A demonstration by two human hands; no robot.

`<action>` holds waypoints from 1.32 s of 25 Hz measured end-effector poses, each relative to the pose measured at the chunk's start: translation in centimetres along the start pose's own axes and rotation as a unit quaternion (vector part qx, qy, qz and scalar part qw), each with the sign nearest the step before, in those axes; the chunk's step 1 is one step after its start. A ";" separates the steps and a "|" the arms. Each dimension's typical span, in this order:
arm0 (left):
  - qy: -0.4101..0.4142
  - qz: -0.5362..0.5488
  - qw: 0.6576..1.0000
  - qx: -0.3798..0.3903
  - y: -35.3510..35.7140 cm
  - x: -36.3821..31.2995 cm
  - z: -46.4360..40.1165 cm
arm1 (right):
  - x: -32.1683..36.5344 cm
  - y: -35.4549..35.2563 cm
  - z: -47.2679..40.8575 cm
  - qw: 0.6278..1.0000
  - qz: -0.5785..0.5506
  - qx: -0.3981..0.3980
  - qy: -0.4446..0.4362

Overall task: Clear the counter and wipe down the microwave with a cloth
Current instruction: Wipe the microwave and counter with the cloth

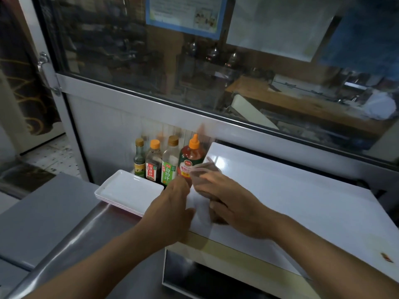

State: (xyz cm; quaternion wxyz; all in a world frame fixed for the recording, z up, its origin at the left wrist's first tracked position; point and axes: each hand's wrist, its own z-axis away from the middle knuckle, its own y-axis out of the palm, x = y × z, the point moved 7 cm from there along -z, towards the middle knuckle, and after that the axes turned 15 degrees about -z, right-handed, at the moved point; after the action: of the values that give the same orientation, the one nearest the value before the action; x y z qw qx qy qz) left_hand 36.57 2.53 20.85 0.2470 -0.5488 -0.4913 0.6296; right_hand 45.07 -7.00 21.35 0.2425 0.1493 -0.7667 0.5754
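**Holding a cloth at the microwave's left edge: items in view**

Holding: your right hand (228,203) lies on the white top of the microwave (291,201), fingers curled over a pale, partly see-through cloth (201,209) and gripping it. The cloth's upper end sticks up past your fingertips toward 12 o'clock; its lower end hangs at the microwave's left edge.

Your left hand (170,210) sits just at 9 o'clock of the cloth, thumb and fingertips meeting its edge. Blur hides whether those fingers pinch the cloth or only touch it; you cannot tell.

Microwave: white top panel, glossy, filling the view from centre out to 3 o'clock. Dark door front visible at 6 o'clock. One small reddish stain (386,257) on the top near 4 o'clock.

Counter (71,229): stainless steel, running from 9 o'clock to 7 o'clock.

On the counter, at 10 o'clock of your hands:
- stack of white rectangular trays (127,190), lying flat.
- four sauce bottles upright in a row against the wall panel, behind the trays: small green glass bottle (139,161), dark sauce bottle (153,164) with orange cap, clear bottle (170,165) with green label, red squeeze bottle (191,158) with orange nozzle, standing just beside the microwave's left side.

At 12 o'clock: glass window (151,61) in a white frame, with a blue-edged notice (185,14) on it.
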 end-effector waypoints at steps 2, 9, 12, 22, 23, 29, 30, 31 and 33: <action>-0.012 -0.013 1.000 -0.002 0.2 0.0 -0.3 | -0.8 -0.9 0.9 1.000 0.020 0.011 -0.004; 0.010 -0.135 0.989 -0.051 0.1 -1.7 -0.4 | -6.7 -5.6 -0.4 0.974 0.107 -0.039 0.194; 0.071 -0.191 0.978 -0.035 1.4 -4.8 -0.5 | -2.5 -2.6 5.1 0.992 0.081 -0.043 0.083; 0.064 -0.304 0.950 -0.003 3.2 -6.5 -0.7 | -8.5 -8.3 5.9 0.961 0.124 -0.067 0.240; 0.063 -0.302 0.951 0.000 3.2 -6.7 -0.6 | -7.3 -7.7 7.1 0.968 0.124 -0.065 0.209; 0.036 -0.296 0.954 0.037 3.4 -6.6 -0.7 | -4.4 -6.1 15.4 0.990 0.061 -0.043 0.116; 0.027 -0.294 0.954 0.048 3.4 -6.6 -0.7 | -5.5 -7.1 14.9 0.987 0.068 -0.041 0.143; 0.017 -0.291 0.955 0.055 3.4 -6.7 -0.8 | -6.9 -8.5 14.2 0.979 0.085 -0.051 0.180; -0.006 -0.284 0.957 0.056 3.1 -7.2 -0.8 | -8.7 -10.8 12.9 0.958 0.104 -0.083 0.255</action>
State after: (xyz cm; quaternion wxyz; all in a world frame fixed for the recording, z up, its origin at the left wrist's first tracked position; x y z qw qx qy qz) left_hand 39.98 -4.59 21.41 0.4430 -0.3677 -0.5926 0.5633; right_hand 55.32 -22.92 22.52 0.3801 -0.1030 -0.7357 0.5510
